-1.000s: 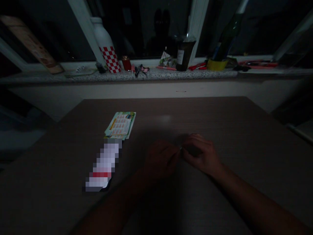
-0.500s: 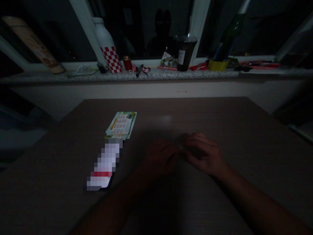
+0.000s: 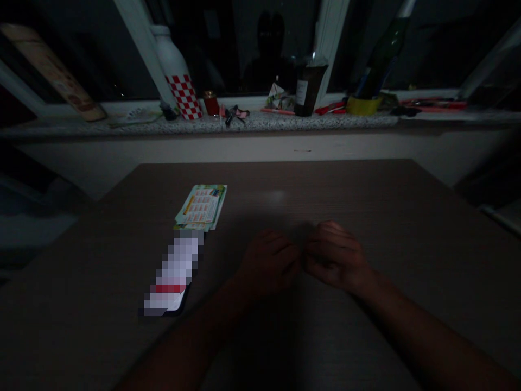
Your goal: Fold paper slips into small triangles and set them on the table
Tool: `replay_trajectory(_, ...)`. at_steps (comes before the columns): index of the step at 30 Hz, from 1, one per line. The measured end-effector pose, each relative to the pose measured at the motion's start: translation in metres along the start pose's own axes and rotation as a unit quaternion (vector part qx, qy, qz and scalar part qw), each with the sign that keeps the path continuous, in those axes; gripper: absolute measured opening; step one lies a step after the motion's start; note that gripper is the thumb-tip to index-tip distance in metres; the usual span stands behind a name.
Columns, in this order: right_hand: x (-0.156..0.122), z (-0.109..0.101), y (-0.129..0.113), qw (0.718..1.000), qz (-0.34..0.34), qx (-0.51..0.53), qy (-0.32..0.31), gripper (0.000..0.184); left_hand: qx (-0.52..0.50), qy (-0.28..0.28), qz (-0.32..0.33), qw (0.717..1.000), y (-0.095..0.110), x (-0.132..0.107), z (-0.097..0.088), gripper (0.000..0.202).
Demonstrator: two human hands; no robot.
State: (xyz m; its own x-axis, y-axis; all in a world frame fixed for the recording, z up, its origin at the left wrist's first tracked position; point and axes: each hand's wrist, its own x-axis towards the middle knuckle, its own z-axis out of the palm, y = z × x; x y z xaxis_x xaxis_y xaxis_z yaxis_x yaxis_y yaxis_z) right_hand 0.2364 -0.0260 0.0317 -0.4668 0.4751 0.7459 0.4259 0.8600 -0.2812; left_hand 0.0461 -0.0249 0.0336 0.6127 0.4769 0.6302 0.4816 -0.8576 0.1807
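My left hand (image 3: 271, 260) is low over the dark wooden table (image 3: 345, 190), its fingers curled in. Facing it, my right hand (image 3: 336, 255) has its fingers bent and closed too. The fingertips of both hands meet or nearly meet. Whatever they may pinch between them is hidden in the dim light. To the left of my left hand lies a phone (image 3: 177, 271), its lit screen blurred into blocks. A small stack of printed cards (image 3: 201, 206) lies just beyond the phone.
Along the stone windowsill (image 3: 264, 124) at the back stand a white bottle with red checks (image 3: 179, 76), a dark cup (image 3: 308, 89), a small red jar (image 3: 210, 103) and a green bottle (image 3: 382, 60) with a yellow tape roll (image 3: 363, 106) at its base. A tall tan container (image 3: 57, 73) leans at left.
My fingers have closed further and the two hands have drawn together. The small pale glint between the fingertips no longer shows. Phone and cards have not moved.
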Motion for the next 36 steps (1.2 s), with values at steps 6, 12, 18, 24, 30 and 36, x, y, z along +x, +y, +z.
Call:
replay_trajectory(6,0.0,0.003,-0.001,1.0,-0.003,-0.02,0.019,0.009,0.01,0.001,-0.015,1.0,0.003,0.001,-0.001,0.016)
replay_trajectory(12,0.001,0.002,0.0,0.999,-0.026,-0.029,0.025,0.008,-0.003,0.041,-0.055,0.998,0.006,0.001,0.0,0.008)
replay_trajectory(18,-0.003,0.002,0.004,0.998,-0.028,-0.047,-0.024,0.01,-0.011,0.052,-0.046,0.998,0.004,0.003,0.0,0.006)
replay_trajectory(24,-0.005,0.002,0.006,0.997,-0.068,-0.038,0.018,0.009,-0.025,0.042,-0.059,0.997,0.002,0.002,0.002,0.005)
replay_trajectory(30,-0.002,0.0,0.002,0.996,-0.066,-0.049,0.037,0.011,-0.009,0.037,-0.075,0.996,-0.001,0.001,0.0,0.005)
replay_trajectory(36,0.004,-0.011,-0.002,0.995,-0.024,-0.043,0.087,0.014,0.012,0.063,-0.126,0.99,-0.017,-0.005,-0.008,0.005)
